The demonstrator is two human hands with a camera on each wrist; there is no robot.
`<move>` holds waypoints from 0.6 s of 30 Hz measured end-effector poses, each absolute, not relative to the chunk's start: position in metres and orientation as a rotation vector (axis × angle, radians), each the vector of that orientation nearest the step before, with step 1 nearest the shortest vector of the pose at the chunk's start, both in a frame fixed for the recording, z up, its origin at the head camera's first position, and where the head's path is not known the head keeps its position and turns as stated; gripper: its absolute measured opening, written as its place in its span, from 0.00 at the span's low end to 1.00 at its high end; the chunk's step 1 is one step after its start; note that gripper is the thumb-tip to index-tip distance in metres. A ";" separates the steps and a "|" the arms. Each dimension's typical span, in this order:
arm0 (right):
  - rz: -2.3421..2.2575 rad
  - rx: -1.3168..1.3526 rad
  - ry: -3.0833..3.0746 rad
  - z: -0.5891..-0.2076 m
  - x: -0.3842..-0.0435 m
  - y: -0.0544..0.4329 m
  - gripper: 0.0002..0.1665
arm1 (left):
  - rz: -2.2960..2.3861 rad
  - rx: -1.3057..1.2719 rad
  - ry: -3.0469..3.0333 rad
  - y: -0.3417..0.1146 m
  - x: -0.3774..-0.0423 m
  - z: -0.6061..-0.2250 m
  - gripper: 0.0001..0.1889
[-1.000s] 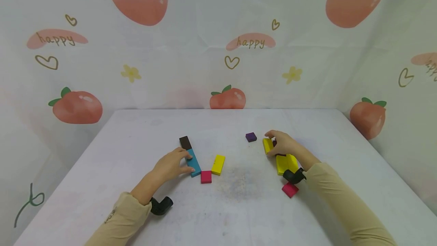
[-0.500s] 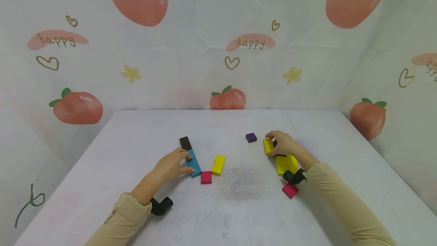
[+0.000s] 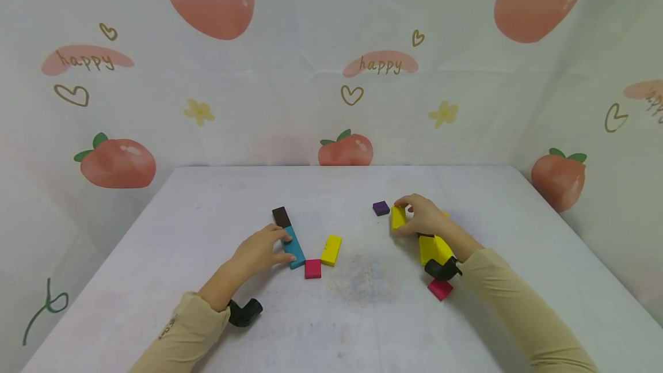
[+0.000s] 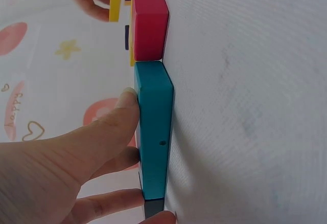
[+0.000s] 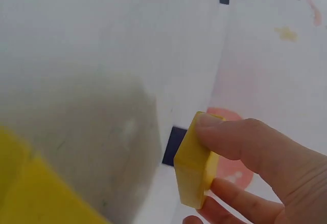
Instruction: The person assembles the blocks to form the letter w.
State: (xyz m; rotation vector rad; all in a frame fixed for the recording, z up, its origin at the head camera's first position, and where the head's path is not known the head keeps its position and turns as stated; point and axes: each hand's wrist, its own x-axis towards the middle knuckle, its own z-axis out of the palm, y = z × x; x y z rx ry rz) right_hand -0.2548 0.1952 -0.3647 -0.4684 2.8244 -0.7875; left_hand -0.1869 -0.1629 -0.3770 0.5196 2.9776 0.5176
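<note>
My right hand [image 3: 422, 214] pinches a yellow block [image 3: 398, 219] between thumb and fingers; in the right wrist view this yellow block [image 5: 194, 157] appears tilted above the table. On the left, the fingertips of my left hand [image 3: 259, 251] rest on a blue block [image 3: 294, 248], seen closer as the teal-blue block [image 4: 156, 132] in the left wrist view. A dark brown block [image 3: 281, 217] adjoins its far end. A pink block [image 3: 313, 269] sits at its near end, with another yellow block [image 3: 331, 250] beside that.
A small purple block [image 3: 381, 208] lies just left of the held one. Under my right wrist are more yellow blocks [image 3: 429, 250], partly hidden, and a second pink block [image 3: 440, 289]. A printed cloth [image 3: 290, 73] hangs behind the white table [image 3: 331, 327].
My right hand has moved a little left and away from me, carrying the yellow block nearer the purple one. The left hand has stayed in place on the blue block.
</note>
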 end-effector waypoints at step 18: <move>-0.817 -0.616 2.832 -0.366 -0.250 0.166 0.33 | 0.531 0.521 2.977 -0.163 -0.188 -0.378 0.22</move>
